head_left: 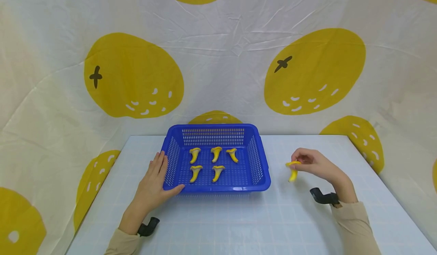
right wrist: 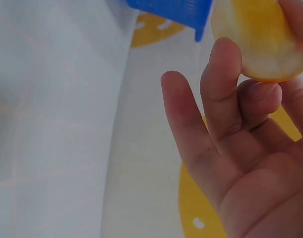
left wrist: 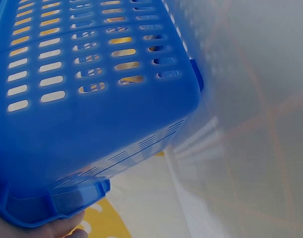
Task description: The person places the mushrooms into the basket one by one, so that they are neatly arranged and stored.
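Note:
A blue plastic basket with slotted walls stands on the table, holding several yellow toy mushrooms in two rows. My left hand rests on its left side, fingers straight along the rim and thumb stretched over the front left corner. Seen from the left wrist, the basket's outer wall fills much of the view, with fingertips at its rim. Right of the basket, my right hand pinches another yellow mushroom by its cap, stem pointing down. Its pale cap shows close up in the right wrist view.
The table has a pale, faintly gridded cover. Behind it hangs a white cloth printed with big yellow fruit shapes. Black wrist cameras sit on both wrists.

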The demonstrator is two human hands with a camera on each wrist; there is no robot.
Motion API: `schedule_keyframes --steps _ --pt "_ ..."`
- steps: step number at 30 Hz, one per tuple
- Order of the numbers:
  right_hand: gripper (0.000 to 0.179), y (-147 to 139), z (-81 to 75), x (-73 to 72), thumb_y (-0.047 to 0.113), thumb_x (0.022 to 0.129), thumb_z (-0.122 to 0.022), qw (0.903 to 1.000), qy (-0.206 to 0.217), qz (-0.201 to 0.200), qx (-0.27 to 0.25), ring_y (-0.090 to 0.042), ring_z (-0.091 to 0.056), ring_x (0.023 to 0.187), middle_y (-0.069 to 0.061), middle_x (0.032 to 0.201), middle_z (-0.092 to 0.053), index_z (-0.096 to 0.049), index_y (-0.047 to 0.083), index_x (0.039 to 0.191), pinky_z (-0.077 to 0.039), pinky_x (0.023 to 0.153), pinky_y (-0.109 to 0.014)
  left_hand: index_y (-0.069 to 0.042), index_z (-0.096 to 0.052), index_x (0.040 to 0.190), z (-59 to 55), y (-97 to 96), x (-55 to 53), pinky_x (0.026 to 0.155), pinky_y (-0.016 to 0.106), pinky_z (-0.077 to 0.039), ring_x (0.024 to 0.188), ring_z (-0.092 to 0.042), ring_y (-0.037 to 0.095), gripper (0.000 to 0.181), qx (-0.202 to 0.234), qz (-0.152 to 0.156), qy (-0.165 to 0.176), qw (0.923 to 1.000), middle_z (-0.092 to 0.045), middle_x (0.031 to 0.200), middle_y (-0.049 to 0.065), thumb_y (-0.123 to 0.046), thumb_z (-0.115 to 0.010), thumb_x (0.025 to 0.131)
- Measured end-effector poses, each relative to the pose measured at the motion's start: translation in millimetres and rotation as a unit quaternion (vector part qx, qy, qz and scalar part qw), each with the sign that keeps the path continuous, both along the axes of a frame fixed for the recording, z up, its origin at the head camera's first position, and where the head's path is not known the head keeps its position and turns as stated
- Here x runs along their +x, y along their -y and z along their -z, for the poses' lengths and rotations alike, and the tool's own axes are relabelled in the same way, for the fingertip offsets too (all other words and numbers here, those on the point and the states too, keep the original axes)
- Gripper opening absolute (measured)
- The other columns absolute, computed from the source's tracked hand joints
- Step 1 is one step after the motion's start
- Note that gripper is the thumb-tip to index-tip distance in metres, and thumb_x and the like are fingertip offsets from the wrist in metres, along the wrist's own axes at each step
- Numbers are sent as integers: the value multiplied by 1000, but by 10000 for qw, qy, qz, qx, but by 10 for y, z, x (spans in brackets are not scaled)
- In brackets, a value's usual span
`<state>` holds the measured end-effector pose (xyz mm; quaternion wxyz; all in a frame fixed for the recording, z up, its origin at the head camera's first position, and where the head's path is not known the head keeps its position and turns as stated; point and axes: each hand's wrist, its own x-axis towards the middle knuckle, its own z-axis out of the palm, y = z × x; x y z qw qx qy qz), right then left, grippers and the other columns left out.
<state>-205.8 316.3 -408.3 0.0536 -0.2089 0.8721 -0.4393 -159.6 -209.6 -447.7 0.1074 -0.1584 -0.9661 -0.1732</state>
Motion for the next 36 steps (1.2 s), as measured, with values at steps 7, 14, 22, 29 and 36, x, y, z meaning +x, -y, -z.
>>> schedule_keyframes --steps 7,14,22,29,36 --pt "11 142 -150 -54 15 90 -73 9999 -156 -19 -38 -22 -58 79 -7 83 -59 -65 10 95 -52 69 -26 9 -18 154 -5 1 -3 122 49 -9 151 -2 36 113 -14 -22 95 10000 -7 163 24 -62 -69 82" --pt "10 281 -201 -162 15 91 -73 9993 -236 -253 -141 -22 -61 80 -8 85 -60 -65 10 95 -53 71 -27 9 -19 154 10 15 -8 122 48 -8 151 -2 36 113 0 -8 13 10000 -8 163 23 -62 -69 82" --pt "12 492 -257 -262 15 90 -74 9991 -103 -365 -207 -24 -60 80 -9 85 -60 -65 9 94 -54 71 -28 8 -18 154 28 22 -20 123 44 -5 151 -1 35 114 -2 15 -24 10000 -7 164 23 -64 -68 82" --pt "14 736 -313 -323 22 90 -75 9987 -169 -476 -77 -27 -61 79 -7 85 -59 -64 13 93 -54 68 -31 9 -19 154 19 19 -18 123 44 -5 150 -5 39 113 17 30 -73 10000 -7 163 23 -62 -69 82" --pt "15 939 -332 -400 21 89 -76 9972 -235 -692 -173 -26 -61 81 -6 86 -61 -64 13 92 -56 70 -35 9 -18 154 12 11 -14 123 44 -5 151 -3 37 113 39 16 -33 10000 -7 163 24 -62 -69 81"
